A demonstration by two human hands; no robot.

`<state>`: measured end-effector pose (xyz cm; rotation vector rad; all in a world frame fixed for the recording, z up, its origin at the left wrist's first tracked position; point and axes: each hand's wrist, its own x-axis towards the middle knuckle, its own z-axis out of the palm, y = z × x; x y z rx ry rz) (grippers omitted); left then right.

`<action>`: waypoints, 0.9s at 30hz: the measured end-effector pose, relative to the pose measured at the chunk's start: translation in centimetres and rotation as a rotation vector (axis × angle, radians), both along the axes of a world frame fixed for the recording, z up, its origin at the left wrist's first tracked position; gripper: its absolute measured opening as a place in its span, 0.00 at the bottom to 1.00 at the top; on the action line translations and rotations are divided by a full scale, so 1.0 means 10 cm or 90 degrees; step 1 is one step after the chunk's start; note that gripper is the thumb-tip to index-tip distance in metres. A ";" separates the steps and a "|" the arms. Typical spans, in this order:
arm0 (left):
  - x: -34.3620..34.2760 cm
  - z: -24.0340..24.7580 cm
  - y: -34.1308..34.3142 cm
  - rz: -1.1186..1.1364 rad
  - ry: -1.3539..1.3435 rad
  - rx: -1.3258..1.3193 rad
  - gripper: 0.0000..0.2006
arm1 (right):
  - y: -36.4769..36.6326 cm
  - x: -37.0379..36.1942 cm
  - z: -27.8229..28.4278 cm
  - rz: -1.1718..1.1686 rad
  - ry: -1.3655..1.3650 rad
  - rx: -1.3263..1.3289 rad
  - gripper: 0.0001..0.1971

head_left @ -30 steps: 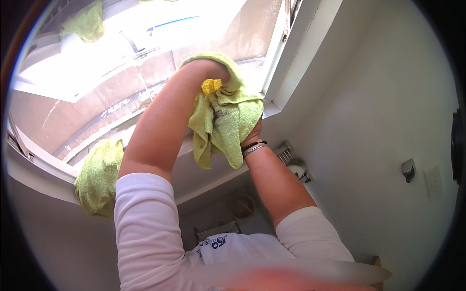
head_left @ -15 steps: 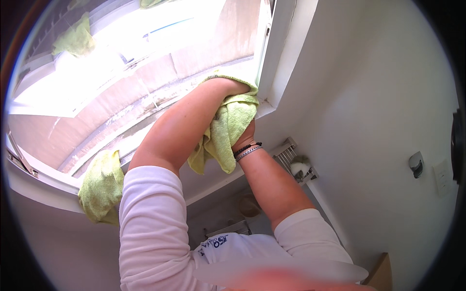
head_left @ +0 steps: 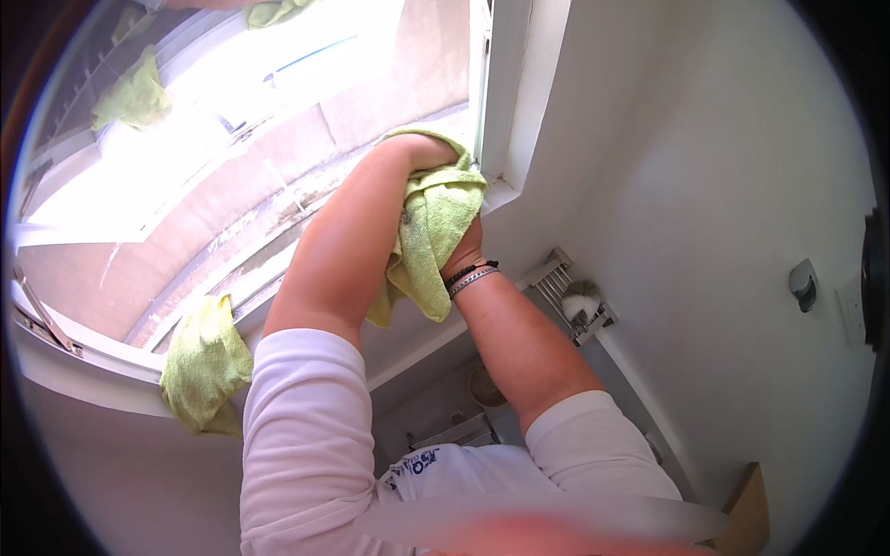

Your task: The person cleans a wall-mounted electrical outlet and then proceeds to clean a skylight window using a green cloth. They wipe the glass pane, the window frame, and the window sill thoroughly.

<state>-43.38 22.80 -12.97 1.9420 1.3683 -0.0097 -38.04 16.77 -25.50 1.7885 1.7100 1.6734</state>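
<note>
Both my arms reach up to the lower right corner of a bright window [head_left: 513, 111]. A yellow-green cloth [head_left: 440, 218] is bunched between my hands, its loose folds hanging down. My left hand [head_left: 434, 151] is bent over at the wrist and closed into the cloth, which covers its fingers. Just below, my right hand [head_left: 470, 243], with bracelets at its wrist, grips the cloth from the right side; its fingers are hidden behind the folds. A second yellow-green cloth [head_left: 206, 366] drapes over the window sill at the left.
Below the sill, a metal rack [head_left: 556, 283] holds a white and grey item [head_left: 581, 303]. The right wall carries a grey fixture [head_left: 803, 284] and a switch plate [head_left: 850, 310]. Hinged metal hardware [head_left: 46, 315] sits at the frame's left end. The glass reflects a cloth.
The view has shifted slightly, so the sill cloth and wall fixture sit farther right. My hands stay together on the bunched cloth near the frame corner, with little change in grip.
</note>
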 end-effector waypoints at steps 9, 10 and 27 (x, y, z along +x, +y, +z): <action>0.18 -0.50 0.35 -0.088 -0.005 0.365 0.17 | 0.11 -0.03 -0.18 1.149 1.654 -0.409 0.28; 0.19 -0.53 0.34 -0.110 -0.009 0.436 0.17 | 0.10 -0.02 -0.17 1.343 1.922 -0.551 0.28; -0.01 -0.33 0.32 -0.014 -0.079 0.013 0.18 | 0.12 -0.02 -0.18 1.665 2.047 -0.870 0.27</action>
